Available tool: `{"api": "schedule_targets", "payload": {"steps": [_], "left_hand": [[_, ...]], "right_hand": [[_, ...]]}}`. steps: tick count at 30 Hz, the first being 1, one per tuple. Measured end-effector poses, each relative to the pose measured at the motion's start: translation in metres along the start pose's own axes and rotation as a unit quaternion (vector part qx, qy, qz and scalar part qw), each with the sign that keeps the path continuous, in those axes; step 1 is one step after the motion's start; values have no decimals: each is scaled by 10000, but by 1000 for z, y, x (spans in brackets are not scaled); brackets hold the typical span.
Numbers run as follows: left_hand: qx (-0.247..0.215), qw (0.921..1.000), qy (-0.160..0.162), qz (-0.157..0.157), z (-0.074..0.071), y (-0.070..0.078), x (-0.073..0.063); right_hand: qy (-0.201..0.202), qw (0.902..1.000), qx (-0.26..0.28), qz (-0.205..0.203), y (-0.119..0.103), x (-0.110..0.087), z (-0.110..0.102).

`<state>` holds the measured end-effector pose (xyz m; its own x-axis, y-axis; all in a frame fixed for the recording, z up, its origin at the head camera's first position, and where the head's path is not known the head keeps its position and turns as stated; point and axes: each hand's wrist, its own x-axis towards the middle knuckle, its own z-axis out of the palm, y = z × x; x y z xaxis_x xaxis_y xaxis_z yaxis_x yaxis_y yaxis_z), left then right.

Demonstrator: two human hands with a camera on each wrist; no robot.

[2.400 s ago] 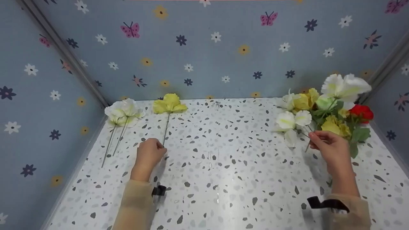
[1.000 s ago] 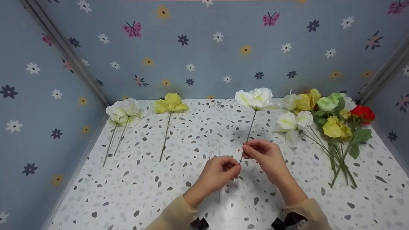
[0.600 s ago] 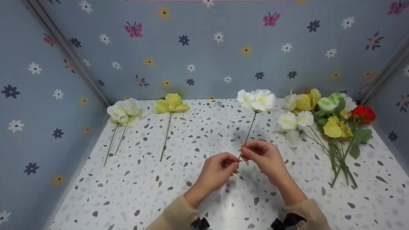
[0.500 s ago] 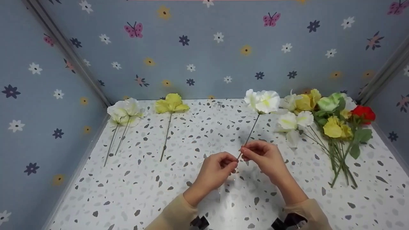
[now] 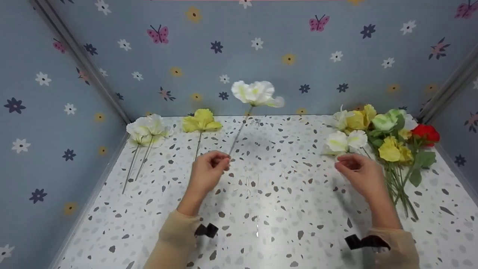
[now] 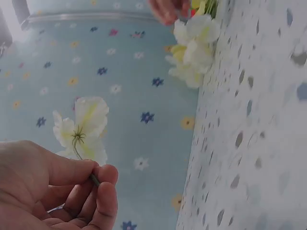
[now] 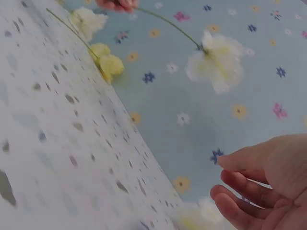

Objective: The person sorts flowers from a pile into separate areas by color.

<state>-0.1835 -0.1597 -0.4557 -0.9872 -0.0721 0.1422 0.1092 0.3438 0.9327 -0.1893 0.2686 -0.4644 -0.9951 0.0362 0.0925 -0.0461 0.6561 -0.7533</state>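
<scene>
My left hand [image 5: 209, 170] pinches the lower stem of a white artificial flower [image 5: 255, 93] between thumb and forefinger. The bloom leans up and to the right, raised off the table; the left wrist view shows its stem end [image 6: 93, 179] at the fingertips. Just behind that hand lies a yellow flower [image 5: 201, 120], its lower stem partly hidden. My right hand [image 5: 360, 173] is held over the table beside the bunch on the right, its fingers loosely bent. In the right wrist view a gap shows between the right thumb and fingers [image 7: 244, 189], with nothing in it.
White flowers [image 5: 149, 127] lie at the back left, stems toward me. On the right is a mixed bunch with yellow blooms [image 5: 390, 148], a red bloom [image 5: 425, 134] and white blooms [image 5: 338, 142]. Patterned walls [image 5: 283, 82] bound the speckled table [image 5: 283, 224].
The right hand takes a white flower from the bunch to the middle, where the left hand grips its stem. The right hand then lets go and moves right; the left carries the flower left.
</scene>
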Motion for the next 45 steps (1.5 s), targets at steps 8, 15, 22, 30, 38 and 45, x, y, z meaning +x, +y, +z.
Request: {"api": "schedule_targets", "payload": {"steps": [8, 15, 22, 30, 38, 45], "left_hand": [[995, 9841, 1460, -167, -70, -39, 26], [1421, 9588, 2381, -610, -121, -57, 33], [1936, 9458, 2389, -1040, -164, -82, 53], [2653, 9361, 1727, -1536, -182, -116, 64], [3154, 9256, 1472, -1486, -184, -129, 63], [3256, 9191, 1534, -1605, -191, -134, 56]], "right_hand": [[640, 9905, -806, 915, 71, 3, -41], [442, 9890, -966, 1026, 88, 3, -45], [462, 9902, -1042, 810, 95, 2, -43], [482, 9891, -1141, 796, 99, 4, -45], [523, 9892, -1077, 848, 101, 2, -47], [514, 9888, -1092, 880, 101, 2, -48]]}}
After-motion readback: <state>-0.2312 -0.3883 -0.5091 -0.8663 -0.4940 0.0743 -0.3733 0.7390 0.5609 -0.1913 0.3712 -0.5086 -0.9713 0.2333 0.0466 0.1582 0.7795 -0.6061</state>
